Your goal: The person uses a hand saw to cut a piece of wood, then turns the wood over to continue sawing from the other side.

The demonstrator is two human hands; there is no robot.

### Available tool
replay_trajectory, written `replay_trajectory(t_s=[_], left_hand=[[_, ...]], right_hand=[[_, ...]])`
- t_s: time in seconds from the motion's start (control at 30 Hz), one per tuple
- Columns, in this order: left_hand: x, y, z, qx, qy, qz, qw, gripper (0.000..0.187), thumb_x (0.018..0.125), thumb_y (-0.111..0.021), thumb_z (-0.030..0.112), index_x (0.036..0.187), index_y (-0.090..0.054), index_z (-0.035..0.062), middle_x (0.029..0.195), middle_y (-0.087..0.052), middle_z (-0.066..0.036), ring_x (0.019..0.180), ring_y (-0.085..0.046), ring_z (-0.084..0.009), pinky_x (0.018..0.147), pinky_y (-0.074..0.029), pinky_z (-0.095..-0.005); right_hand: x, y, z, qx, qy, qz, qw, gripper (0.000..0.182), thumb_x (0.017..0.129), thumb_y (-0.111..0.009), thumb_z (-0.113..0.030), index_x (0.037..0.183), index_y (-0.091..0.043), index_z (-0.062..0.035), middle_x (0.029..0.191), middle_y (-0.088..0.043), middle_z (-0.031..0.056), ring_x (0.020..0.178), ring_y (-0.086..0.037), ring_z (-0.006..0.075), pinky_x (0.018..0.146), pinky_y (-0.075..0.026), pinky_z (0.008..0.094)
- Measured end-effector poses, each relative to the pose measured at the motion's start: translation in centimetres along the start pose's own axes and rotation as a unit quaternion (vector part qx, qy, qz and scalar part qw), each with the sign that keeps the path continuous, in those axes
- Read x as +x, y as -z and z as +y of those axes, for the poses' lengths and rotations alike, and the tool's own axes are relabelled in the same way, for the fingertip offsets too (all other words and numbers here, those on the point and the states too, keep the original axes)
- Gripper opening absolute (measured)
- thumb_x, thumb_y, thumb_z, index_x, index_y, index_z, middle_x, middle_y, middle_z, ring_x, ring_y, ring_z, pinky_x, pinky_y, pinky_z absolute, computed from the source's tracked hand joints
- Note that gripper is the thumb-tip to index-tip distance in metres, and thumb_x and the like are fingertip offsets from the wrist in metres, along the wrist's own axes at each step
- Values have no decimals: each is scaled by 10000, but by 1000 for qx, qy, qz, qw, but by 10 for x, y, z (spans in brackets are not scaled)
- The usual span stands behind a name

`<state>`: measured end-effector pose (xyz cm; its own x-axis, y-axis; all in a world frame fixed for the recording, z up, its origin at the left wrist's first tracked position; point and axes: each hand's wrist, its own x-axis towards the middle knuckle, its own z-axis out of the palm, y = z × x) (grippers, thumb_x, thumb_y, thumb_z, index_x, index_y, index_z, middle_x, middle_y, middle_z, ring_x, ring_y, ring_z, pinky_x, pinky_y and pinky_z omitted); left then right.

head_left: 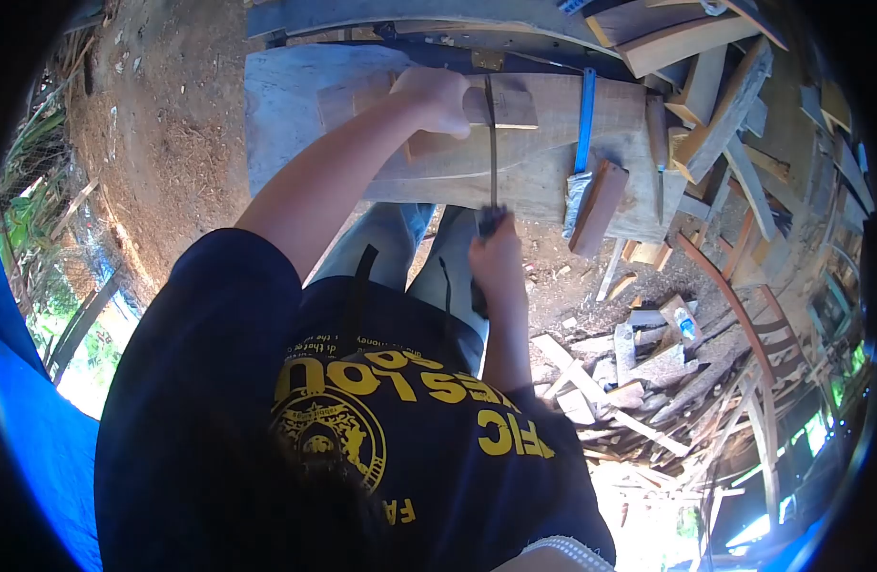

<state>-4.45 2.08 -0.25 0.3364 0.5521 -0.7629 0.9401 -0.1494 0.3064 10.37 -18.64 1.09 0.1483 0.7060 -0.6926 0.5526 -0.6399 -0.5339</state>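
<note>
My right hand (498,255) is wrapped around the dark handle of a hand saw (493,157). Its narrow blade, seen nearly edge-on, points away from me and crosses a short wooden board (513,109). On that board, just left of the blade, my left hand (437,99) presses down and grips it; some of its fingers are hidden. The board lies across a wide plank bench (286,114) with a worn, uneven surface.
On the bench's right lie a blue strip-like tool (585,119), a wood block (599,210) and a tool with a brown handle (657,133). Timber offcuts (724,114) crowd the far right. A scrap wood pile (648,372) covers the ground at right. Bare soil (162,143) lies left.
</note>
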Motion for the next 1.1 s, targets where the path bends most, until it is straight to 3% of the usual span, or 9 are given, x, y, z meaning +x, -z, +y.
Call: replay_trajectory(t_s=[0.17, 0.23, 0.3, 0.33, 0.53, 0.73, 0.87, 0.93, 1.1], left_hand=[[2, 3, 1, 19, 3, 5, 1000, 528, 593, -705, 281, 1076, -656, 74, 1010, -698, -145, 951, -673, -291, 836, -532, -395], [0, 3, 3, 35, -7, 11, 999, 531, 594, -699, 279, 1082, -651, 75, 1005, -698, -141, 949, -674, -285, 833, -533, -393], [1, 1, 2, 34, -9, 16, 999, 523, 595, -697, 280, 1075, -650, 76, 1003, -698, -140, 945, -674, -283, 829, -533, -394], [1, -1, 1, 30, -10, 20, 999, 515, 596, -694, 282, 1067, -650, 77, 1001, -698, -139, 941, -675, -282, 826, -533, -395], [4, -8, 0, 44, -1, 32, 999, 477, 609, -688, 278, 1040, -646, 78, 990, -696, -135, 926, -675, -280, 817, -533, -402], [1, -3, 0, 29, -10, 28, 999, 463, 616, -688, 276, 1033, -644, 77, 992, -697, -131, 930, -676, -280, 811, -536, -395], [2, -15, 0, 14, -23, 63, 998, 422, 594, -701, 261, 962, -634, 65, 913, -693, -153, 887, -674, -314, 776, -535, -411], [1, -7, -1, 28, -26, 55, 998, 455, 616, -679, 252, 1036, -646, 80, 997, -696, -140, 943, -677, -282, 821, -536, -395], [1, -2, -3, 14, -30, 61, 998, 430, 597, -681, 231, 986, -634, 54, 938, -689, -167, 905, -672, -317, 785, -536, -414]], right_hand=[[52, 10, -36, -30, 3, -16, 999, 298, 838, -548, -57, 1112, -473, 32, 946, -632, 327, 951, -610, 484, 773, -503, 517], [20, 13, -16, -49, -7, -19, 999, 287, 837, -545, -64, 1100, -481, 33, 956, -634, 321, 963, -611, 475, 782, -502, 513], [-8, 23, -2, 4, 58, -11, 998, 295, 835, -544, -76, 1100, -484, 39, 966, -635, 317, 972, -613, 468, 793, -501, 508], [-8, 25, -1, -14, 24, -33, 999, 324, 831, -553, -97, 1116, -483, 40, 976, -636, 315, 979, -613, 465, 799, -501, 505], [68, 13, -41, -21, 7, -31, 999, 338, 814, -580, -109, 1106, -494, 37, 983, -634, 321, 986, -602, 485, 810, -501, 506], [-11, 37, -4, -22, 18, -66, 997, 353, 795, -576, -78, 1092, -473, 82, 980, -615, 356, 995, -592, 496, 864, -489, 518], [59, 14, -25, -81, -27, -69, 994, 365, 798, -576, -86, 1107, -473, 80, 988, -616, 355, 999, -595, 493, 864, -496, 507], [69, 10, -31, -33, 19, -27, 999, 303, 822, -576, -125, 1040, -524, 78, 991, -619, 345, 994, -592, 493, 823, -492, 503], [-26, 42, 1, -9, 22, -47, 999, 315, 834, -573, -147, 1048, -526, 80, 974, -625, 335, 992, -601, 481, 816, -496, 487]])
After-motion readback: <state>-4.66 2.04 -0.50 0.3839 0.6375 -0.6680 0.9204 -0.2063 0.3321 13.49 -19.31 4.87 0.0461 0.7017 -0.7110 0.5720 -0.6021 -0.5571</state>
